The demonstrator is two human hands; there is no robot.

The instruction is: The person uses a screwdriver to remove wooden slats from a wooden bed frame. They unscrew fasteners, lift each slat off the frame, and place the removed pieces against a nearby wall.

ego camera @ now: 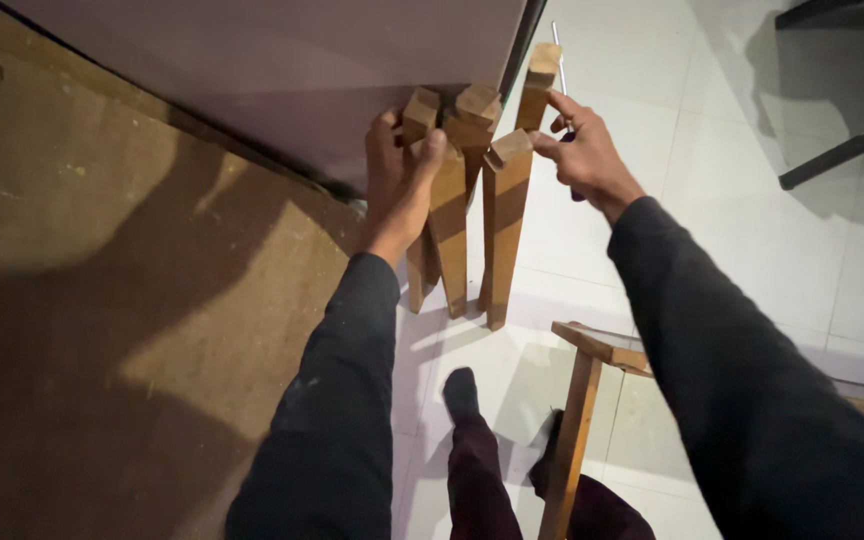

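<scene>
Wooden legs (449,215), several, stand upright in a cluster on the white tile floor (752,220), beside a brown board (132,300). Left hand (397,185) clasps the cluster's near tops. Right hand (582,150) pinches one leg top (538,85), fingers closed on it.

Several tapered wooden legs (449,215) of light brown, square-cut timber stand upright in a tight cluster on the white tiled floor (752,230), touching one another, wider ends up and narrow ends down. They stand just beside the edge of a pale board (282,70). One more leg (537,85) at the cluster's back right leans slightly, its cut top highest.
</scene>
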